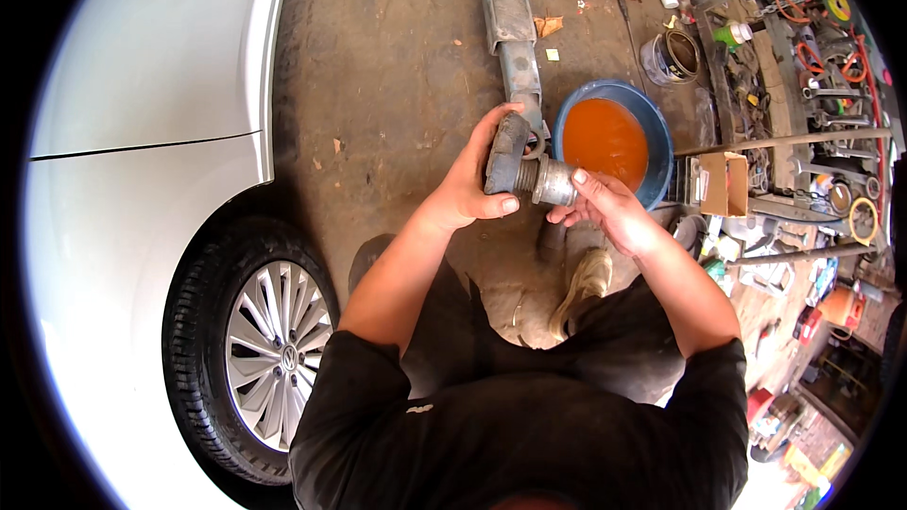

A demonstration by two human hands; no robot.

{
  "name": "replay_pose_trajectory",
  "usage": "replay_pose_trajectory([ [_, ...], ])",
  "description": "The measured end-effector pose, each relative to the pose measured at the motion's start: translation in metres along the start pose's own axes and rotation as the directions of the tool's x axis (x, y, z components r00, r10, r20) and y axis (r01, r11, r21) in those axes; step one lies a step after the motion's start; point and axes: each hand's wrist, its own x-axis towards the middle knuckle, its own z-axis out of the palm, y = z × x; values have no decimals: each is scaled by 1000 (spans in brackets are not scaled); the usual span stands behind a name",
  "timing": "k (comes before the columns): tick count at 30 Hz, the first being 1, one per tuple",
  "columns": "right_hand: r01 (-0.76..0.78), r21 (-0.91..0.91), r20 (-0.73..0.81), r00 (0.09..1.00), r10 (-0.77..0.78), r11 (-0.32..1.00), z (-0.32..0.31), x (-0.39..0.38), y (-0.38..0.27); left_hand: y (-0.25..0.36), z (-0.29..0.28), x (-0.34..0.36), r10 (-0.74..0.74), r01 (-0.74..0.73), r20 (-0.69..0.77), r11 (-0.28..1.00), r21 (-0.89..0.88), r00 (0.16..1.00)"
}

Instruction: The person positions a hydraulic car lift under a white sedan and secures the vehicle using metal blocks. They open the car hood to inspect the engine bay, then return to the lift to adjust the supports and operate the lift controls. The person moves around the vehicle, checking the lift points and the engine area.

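Between my hands is a screw-type lift pad (526, 180) with a thick black head, a coarse threaded stem and a grey metal collar (556, 183). It is held roughly sideways. My left hand (461, 181) is closed round the black head, thumb below and fingers over its far side. The thumb and fingers of my right hand (612, 210) pinch the collar's right end. Just beyond the pad, a blue-grey steel lift arm (510, 19) ends in a metal ring (536, 144), partly covered by the pad.
A blue basin (658, 123) of orange-brown liquid stands close beyond my right hand. On the left is a white car (142, 66) with its wheel (274, 349). Spanners (836, 120), an open can (673, 57) and a cardboard box (724, 184) lie to the right.
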Motion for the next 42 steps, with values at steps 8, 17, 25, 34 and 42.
replay_pose_trajectory([
  [8, 406, -770, 96, 836, -541, 492, 15, -4, -11, -3, 2, 4, -28, 26, -35, 998, -55, 999],
  [17, 406, -789, 110, 831, -545, 460, 5, -3, -13, -9, 0, 6, -28, 25, -26, 996, -89, 999],
  [25, 460, -885, 300, 688, -661, 77, -2, -3, -21, -10, -6, 8, -38, 35, -47, 997, -73, 998],
  [34, 427, -537, -13, 858, -514, 727, 1, 0, 9, -5, -4, 10, -46, 39, -49, 990, -138, 998],
  [42, 202, -273, 69, 979, -191, 941, 8, 8, 11, -2, -8, 7, -40, 42, 31, 998, -55, 999],
])
